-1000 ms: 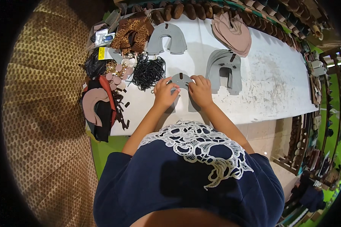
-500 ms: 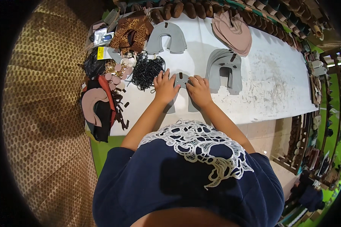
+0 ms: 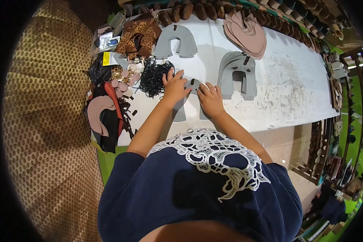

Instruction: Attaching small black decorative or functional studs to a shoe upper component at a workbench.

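Observation:
A grey horseshoe-shaped shoe-upper piece (image 3: 179,111) lies on the white table in front of me, its two legs pointing toward me. A small dark brown tab (image 3: 192,82) sits at the top of its curve. On the left side of the piece rests my left hand (image 3: 174,88), thumb at the curve and fingers spread, close to a heap of black beaded strands (image 3: 154,76). My right hand (image 3: 211,100) lies on the right side of the piece with its fingers stretched out. Both hands partly cover the piece.
A stack of grey uppers (image 3: 225,78) stands at right, another grey pile (image 3: 163,43) behind. Pink pieces (image 3: 246,36) lie at the far right, leopard-print pieces (image 3: 127,36) at the far left. A curved pink piece (image 3: 96,115) and loose brown tabs (image 3: 127,117) lie at left.
The fingers of my left hand have spread wider and lifted slightly. The brown tab on the grey piece now looks a little tilted. My right hand has barely shifted.

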Demonstrator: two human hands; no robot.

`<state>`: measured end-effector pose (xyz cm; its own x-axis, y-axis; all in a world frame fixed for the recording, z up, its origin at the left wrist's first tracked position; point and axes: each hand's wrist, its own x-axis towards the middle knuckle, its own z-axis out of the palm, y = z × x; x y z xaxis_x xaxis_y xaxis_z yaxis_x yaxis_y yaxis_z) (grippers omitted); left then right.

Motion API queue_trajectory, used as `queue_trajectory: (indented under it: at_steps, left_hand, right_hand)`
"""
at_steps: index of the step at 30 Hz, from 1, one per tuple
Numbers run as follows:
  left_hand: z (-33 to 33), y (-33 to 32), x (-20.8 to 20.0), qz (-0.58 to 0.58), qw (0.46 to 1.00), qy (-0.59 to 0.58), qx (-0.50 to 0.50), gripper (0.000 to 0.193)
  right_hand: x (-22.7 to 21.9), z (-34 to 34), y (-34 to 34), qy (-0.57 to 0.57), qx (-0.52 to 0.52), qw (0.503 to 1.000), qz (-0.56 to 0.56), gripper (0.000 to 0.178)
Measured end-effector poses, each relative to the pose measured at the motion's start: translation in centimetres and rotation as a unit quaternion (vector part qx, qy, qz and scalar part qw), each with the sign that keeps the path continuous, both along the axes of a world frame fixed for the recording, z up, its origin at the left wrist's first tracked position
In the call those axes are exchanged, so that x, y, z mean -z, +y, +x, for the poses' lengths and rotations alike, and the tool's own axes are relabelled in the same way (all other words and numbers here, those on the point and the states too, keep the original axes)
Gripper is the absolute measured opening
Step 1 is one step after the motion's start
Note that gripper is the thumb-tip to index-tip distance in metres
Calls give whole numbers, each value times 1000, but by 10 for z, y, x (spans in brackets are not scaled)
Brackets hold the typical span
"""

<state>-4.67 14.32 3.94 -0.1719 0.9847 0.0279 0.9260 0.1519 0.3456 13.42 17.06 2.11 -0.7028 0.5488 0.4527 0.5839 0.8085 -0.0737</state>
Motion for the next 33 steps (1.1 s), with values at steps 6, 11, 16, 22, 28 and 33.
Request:
queue_trajectory:
  at_steps: [6, 11, 16, 22, 28, 33]
  left_hand:
    - [-6, -1, 1, 13, 996, -68, 51, 29]
    - [0, 0, 7, -15, 997, -41, 61, 31]
    - [6, 1, 14, -14, 997, -58, 47, 32]
    - [18, -5, 14, -33, 996, -78, 26, 32]
    - [37, -26, 7, -39, 997, -73, -5, 26]
    - [48, -35, -1, -16, 999, -39, 12, 30]
  right_hand:
    - [1, 9, -3, 22, -19, 998, -58, 32]
    - [-3, 5, -10, -7, 9, 998, -59, 42]
    - [-2, -4, -13, -43, 33, 998, -43, 47]
    - [2, 0, -19, -86, 30, 995, -40, 49]
    - [2, 18, -35, -32, 34, 996, -77, 46]
    - [5, 26, -36, -11, 53, 991, -122, 42]
